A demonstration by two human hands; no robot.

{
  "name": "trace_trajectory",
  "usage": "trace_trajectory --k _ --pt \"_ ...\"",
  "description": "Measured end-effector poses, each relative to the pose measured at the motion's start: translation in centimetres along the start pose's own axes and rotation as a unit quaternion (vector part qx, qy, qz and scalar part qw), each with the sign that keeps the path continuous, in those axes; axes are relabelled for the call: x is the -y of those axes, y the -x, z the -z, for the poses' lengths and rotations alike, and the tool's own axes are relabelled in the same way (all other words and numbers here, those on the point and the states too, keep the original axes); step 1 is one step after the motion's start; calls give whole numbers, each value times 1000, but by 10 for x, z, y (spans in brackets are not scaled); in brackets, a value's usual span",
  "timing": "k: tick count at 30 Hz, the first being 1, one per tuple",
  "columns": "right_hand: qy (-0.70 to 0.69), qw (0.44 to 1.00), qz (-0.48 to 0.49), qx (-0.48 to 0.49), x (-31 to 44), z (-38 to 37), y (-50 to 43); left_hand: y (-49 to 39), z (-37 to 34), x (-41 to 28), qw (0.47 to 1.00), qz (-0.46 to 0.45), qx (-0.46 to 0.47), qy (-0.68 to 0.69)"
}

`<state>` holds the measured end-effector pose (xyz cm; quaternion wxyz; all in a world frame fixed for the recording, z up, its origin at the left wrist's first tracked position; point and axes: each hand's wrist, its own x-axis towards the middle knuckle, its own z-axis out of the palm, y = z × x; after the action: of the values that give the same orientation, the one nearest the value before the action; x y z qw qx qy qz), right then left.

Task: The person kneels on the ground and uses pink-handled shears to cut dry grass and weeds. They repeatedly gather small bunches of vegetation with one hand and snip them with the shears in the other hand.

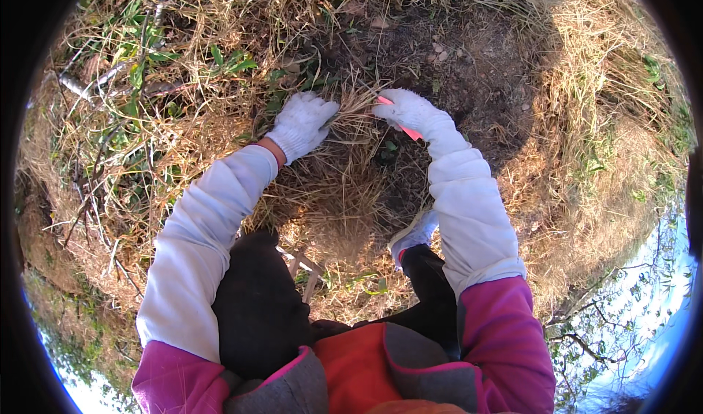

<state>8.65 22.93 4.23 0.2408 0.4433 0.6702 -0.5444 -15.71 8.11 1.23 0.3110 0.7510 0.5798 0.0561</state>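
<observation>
My left hand, in a white knit glove, is at the left side of a bunch of dry grass; its fingers are bent, and the grass hides whether they close on any stems. Across the bunch, my right hand, gloved the same way, is closed around a pink-red handle. The tool's working end is hidden in the grass, so its kind cannot be told. Below both hands, more dry grass lies in a loose mat between my legs.
Dark bare soil lies beyond my right hand. Branches and green leaves are tangled in dry grass at the left. Tall dry grass stands at the right. My shoe is on the ground below my right forearm.
</observation>
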Motion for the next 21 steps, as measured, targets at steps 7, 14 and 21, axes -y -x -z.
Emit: trace_trajectory --k 7,14,21 --pt "-163 985 -46 31 -48 19 72 7 -2 -11 995 -35 57 -75" --pt "-61 993 -82 53 -57 11 67 40 -10 -9 996 -51 27 -63" --pt "-26 996 -62 67 -49 9 42 62 -12 -2 996 -68 -54 -15"
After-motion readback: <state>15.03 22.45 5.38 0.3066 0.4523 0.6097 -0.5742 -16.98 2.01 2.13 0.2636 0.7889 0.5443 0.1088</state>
